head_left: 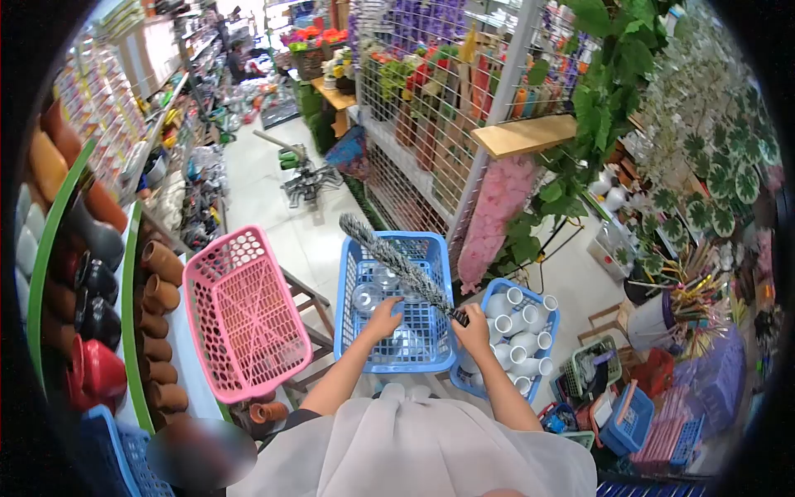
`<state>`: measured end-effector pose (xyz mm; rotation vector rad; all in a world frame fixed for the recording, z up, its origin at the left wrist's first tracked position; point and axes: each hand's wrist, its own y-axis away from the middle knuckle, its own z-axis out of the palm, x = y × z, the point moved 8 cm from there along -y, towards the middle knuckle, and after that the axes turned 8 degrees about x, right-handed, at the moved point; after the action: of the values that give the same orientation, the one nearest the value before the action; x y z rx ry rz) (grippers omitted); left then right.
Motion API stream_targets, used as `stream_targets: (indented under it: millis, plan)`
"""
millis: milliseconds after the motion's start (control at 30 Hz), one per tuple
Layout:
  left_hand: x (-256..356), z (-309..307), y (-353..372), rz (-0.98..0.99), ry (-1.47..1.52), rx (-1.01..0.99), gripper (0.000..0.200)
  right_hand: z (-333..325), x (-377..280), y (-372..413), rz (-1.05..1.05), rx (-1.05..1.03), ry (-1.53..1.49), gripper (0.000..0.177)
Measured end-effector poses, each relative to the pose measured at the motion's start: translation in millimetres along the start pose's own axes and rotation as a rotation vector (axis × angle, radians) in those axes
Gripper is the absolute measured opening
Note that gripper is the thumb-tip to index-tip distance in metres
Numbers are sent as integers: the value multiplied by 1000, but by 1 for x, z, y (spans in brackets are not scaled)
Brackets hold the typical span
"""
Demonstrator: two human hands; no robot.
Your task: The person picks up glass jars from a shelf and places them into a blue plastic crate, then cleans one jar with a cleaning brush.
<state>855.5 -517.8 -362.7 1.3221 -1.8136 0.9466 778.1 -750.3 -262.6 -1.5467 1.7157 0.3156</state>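
A blue plastic basket (445, 286) stands in front of me with several clear glass pieces (367, 298) inside. My left hand (383, 319) is over its middle, next to the glass, with thumb and fingers apart. My right hand (472, 328) is closed round the handle of a long grey fluffy duster (389, 258) at the basket's right edge. The duster slants up and left across the basket, its far end beyond the back rim.
An empty pink basket (248, 311) is at the left, beside shelves of brown pots (159, 294). Right of me, a blue basket (553, 319) holds several white vases (523, 317). A wire rack (414, 124) and hanging leaves (600, 91) stand beyond.
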Motion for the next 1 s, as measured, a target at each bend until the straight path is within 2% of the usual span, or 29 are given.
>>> stream_targets:
  millis: [33, 100, 167, 233, 267, 300, 367, 400, 500, 533, 567, 633, 700, 767, 833, 900, 967, 1000]
  plan:
    - [5, 5, -10, 10, 8, -21, 49, -11, -2, -2, -26, 49, -80, 26]
    - [16, 18, -26, 108, -270, -83, 47, -28, 1, 1, 83, 50, -93, 30]
    - [4, 41, -41, 152, -326, -119, 49, -35, 8, 7, 227, -58, 108, 37]
    - [5, 54, -54, 296, -564, -77, 51, -45, 13, 16, 189, 59, 71, 42]
    - [-3, 66, -64, 289, -630, -182, 57, -46, 21, 24, 227, 37, 91, 42]
    - [-3, 72, -68, 307, -623, -199, 57, -49, 22, 29, 264, 15, 108, 42]
    - [-1, 82, -82, 419, -861, -136, 61, -60, 48, 54, 348, 92, 106, 40]
    - [-1, 85, -87, 437, -856, -148, 61, -65, 54, 62, 394, 117, 41, 39]
    - [-18, 91, -97, 320, -919, -336, 68, -82, 51, 72, 513, 128, -44, 36]
    - [-23, 94, -103, 388, -975, -230, 80, -84, 56, 77, 536, 108, 17, 36]
    - [-34, 101, -105, 398, -973, -236, 80, -86, 61, 83, 558, 86, 77, 36]
    - [-20, 88, -105, 346, -863, -248, 91, -84, 70, 90, 535, 111, 58, 39]
    - [-7, 81, -102, 345, -831, -243, 92, -81, 71, 92, 502, 124, 37, 41]
    - [10, 69, -97, 354, -503, -141, 93, -83, 62, 90, 455, 167, -14, 40]
    - [25, 59, -93, 277, -397, -106, 97, -84, 59, 87, 436, 154, -10, 43]
    - [38, 40, -91, 174, -48, 26, 101, -87, 53, 84, 412, 141, -5, 45]
    - [57, 23, -87, 182, -34, 43, 104, -93, 46, 81, 418, 102, 38, 45]
    - [68, 12, -85, 235, -19, 117, 106, -97, 42, 80, 403, 93, 34, 45]
